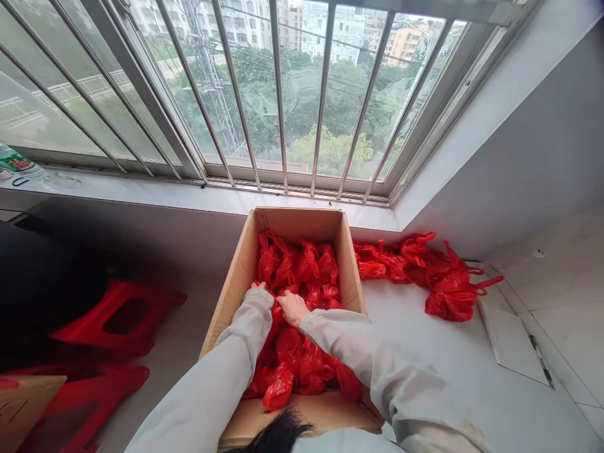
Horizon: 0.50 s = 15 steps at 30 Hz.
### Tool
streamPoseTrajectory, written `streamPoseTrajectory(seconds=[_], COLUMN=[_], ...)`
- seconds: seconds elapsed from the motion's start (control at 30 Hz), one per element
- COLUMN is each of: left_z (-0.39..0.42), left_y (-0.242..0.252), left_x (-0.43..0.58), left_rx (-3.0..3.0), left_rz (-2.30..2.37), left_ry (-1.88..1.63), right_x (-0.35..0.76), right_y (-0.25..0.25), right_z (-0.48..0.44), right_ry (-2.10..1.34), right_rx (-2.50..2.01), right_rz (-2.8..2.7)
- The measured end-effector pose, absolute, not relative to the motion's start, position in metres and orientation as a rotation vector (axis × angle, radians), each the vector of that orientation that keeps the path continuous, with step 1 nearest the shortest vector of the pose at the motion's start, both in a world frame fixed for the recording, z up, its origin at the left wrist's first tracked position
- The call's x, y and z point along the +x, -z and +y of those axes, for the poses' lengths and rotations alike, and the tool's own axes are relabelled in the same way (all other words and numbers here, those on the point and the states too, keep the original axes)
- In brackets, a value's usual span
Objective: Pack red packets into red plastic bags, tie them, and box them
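Inside cardboard box (pixel 352 270), right hand (pixel 293 308) seemingly pinches plastic among red bags (pixel 308 263); left hand (pixel 258 286) near box's left wall, grip can't be told. Best nestle bags gently.

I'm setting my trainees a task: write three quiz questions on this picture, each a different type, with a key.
1. True or false: the left hand and the right hand are both at the red bags in the cardboard box.
2. Where are more red bags? A) on the windowsill; B) to the right of the box; C) on the left sleeve.
3. Complete: the window is fitted with metal ____.

Key: 1 true; 2 B; 3 bars.
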<state>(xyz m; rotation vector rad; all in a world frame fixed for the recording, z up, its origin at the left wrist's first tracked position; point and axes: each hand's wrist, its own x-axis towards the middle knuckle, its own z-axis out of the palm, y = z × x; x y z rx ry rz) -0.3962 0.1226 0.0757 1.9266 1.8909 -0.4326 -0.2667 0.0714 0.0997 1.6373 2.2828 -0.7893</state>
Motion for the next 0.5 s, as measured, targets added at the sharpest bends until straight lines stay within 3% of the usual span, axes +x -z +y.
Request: streamPoseTrajectory(seconds=[0.27, 0.5], left_z=[0.128, 0.107], left_y=[-0.075, -0.072], left_x=[-0.387, -0.375], left_rx=[1.897, 1.934], left_rz=[1.996, 1.967], left_ry=[0.469, 0.310], right_x=[-0.269, -0.243], right_y=[-0.104, -0.128], right_z=[0.067, 0.082], right_ry=[0.875, 0.713], right_rx=[1.662, 1.746], right_rz=[2.150, 2.102])
